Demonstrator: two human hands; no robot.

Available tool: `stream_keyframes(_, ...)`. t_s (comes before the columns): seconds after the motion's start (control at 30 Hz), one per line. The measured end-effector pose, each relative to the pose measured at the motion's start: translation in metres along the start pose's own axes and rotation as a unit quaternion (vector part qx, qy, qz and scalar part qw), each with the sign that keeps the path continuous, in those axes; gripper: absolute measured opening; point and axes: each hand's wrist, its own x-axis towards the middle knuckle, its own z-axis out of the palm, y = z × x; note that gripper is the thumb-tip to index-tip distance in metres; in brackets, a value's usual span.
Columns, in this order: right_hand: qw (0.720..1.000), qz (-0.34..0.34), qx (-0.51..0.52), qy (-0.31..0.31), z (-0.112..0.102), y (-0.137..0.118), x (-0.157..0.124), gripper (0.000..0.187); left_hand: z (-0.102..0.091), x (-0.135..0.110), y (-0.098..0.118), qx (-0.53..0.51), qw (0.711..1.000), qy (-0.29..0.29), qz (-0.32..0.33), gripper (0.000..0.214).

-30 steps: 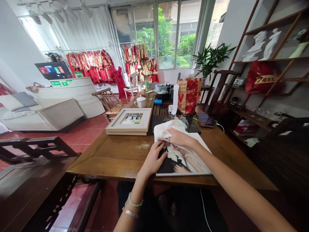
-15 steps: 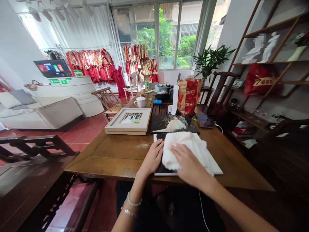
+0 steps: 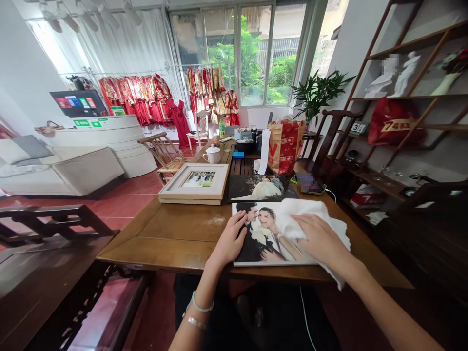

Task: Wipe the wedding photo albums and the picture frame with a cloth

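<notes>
A photo panel (image 3: pixel 256 246) with a portrait of a couple lies flat near the table's front edge. Fingers outstretched, my left hand (image 3: pixel 231 236) rests on the panel's left edge. My right hand (image 3: pixel 321 239) presses a bunched white towel (image 3: pixel 329 214) onto the panel's right side and holds it there. Part of the towel hangs past the panel's lower right corner, and it hides much of that side. Just behind lies a second dark photo panel (image 3: pixel 239 187) showing a white gown.
On the wooden table (image 3: pixel 164 234) are stacked picture frames (image 3: pixel 171 183), a white lidded cup (image 3: pixel 212 155), a red paper bag (image 3: pixel 285 146) and a phone (image 3: pixel 310 184) with a white cable. A wooden bench (image 3: pixel 54 248) stands left, shelves (image 3: pixel 398 180) right.
My right hand has slid the towel to the right across the panel, uncovering the couple's portrait. My left hand has stayed at the left edge.
</notes>
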Motion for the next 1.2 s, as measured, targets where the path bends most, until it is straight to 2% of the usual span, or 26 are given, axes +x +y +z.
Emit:
stream_keyframes(0.1, 0.999, 0.033, -0.014, -0.004, 0.012, 0.006, 0.025, 0.062, 0.000, 0.000, 0.001, 0.003, 1.000, -0.002, -0.003, 0.041)
stream_keyframes(0.17, 1.000, 0.016, -0.017, 0.005, 0.017, -0.005, 0.027, 0.068, 0.000, 0.000, 0.001, 0.004, 1.000, -0.002, -0.002, 0.041)
stream_keyframes(0.3, 0.997, -0.055, -0.021, 0.039, 0.016, -0.057, -0.001, 0.071, 0.001, 0.000, -0.002, 0.003, 1.000, -0.001, 0.004, 0.041)
stream_keyframes(0.43, 0.997, -0.070, 0.000, 0.029, 0.005, -0.114, -0.038, 0.078, 0.000, 0.001, -0.005, -0.003, 1.000, 0.001, 0.013, 0.040)
stream_keyframes(0.53, 0.994, -0.107, 0.030, 0.013, -0.002, -0.134, -0.056, 0.080, -0.001, 0.002, -0.006, -0.007, 1.000, -0.004, 0.019, 0.040)
stream_keyframes(0.63, 0.990, -0.124, 0.070, -0.013, -0.006, -0.127, -0.061, 0.075, -0.001, 0.001, -0.005, -0.005, 1.000, 0.000, 0.014, 0.040)
stream_keyframes(0.73, 0.989, -0.113, 0.090, -0.016, -0.008, -0.096, -0.051, 0.074, 0.000, 0.000, -0.003, -0.001, 1.000, 0.001, 0.013, 0.040)
stream_keyframes(0.83, 0.991, -0.095, 0.093, 0.000, -0.004, -0.055, -0.021, 0.073, 0.000, 0.000, -0.001, 0.003, 1.000, 0.000, 0.011, 0.040)
stream_keyframes(0.97, 0.969, -0.188, 0.160, -0.029, 0.003, -0.012, 0.035, 0.068, -0.001, 0.000, 0.000, 0.006, 1.000, -0.006, 0.014, 0.041)
stream_keyframes(1.03, 0.961, -0.212, 0.172, -0.036, 0.004, -0.007, 0.060, 0.063, -0.001, 0.000, -0.001, 0.009, 1.000, -0.010, 0.018, 0.042)
stream_keyframes(1.1, 0.957, -0.227, 0.174, -0.039, 0.003, -0.012, 0.079, 0.060, -0.001, 0.001, -0.002, 0.011, 1.000, -0.011, 0.021, 0.042)
stream_keyframes(1.2, 0.949, -0.256, 0.175, -0.045, 0.002, -0.026, 0.093, 0.063, -0.001, 0.002, -0.004, 0.016, 1.000, -0.006, 0.019, 0.041)
